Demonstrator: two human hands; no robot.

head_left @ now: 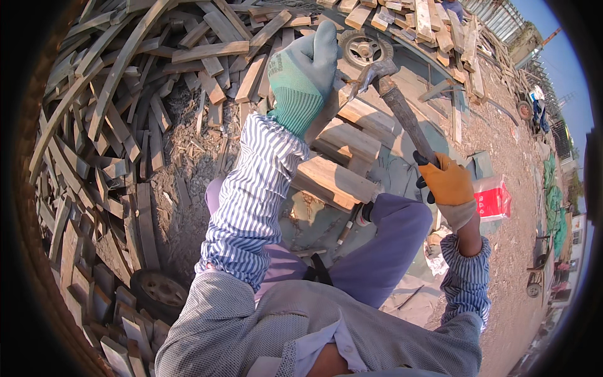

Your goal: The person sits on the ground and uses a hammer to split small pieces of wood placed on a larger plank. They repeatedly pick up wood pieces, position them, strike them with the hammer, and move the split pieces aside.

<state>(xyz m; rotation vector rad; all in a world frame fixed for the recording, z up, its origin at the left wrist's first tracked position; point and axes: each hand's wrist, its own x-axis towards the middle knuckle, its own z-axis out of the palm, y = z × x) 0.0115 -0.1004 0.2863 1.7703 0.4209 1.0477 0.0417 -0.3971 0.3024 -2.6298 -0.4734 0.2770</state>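
Observation:
My right hand (447, 181), in an orange and dark glove, grips the wooden handle of a hammer (407, 115). The hammer's metal head is up and to the left, its thin end close to the edge of a wooden board (326, 115). My left hand (306, 63), in a green and grey coated glove, is closed at this board, which slants beneath the wrist; the fingertips are hidden. Below lie stacked lumber pieces (337, 179), between my hands and my bent knee (395, 235).
A large heap of loose boards (113, 94) fills the left side. More planks (424, 23) are piled at the top right. One wheel (365, 49) lies beyond the hammer, and another (162, 292) at lower left. A red and white plastic bag (491, 198) is beside my right hand.

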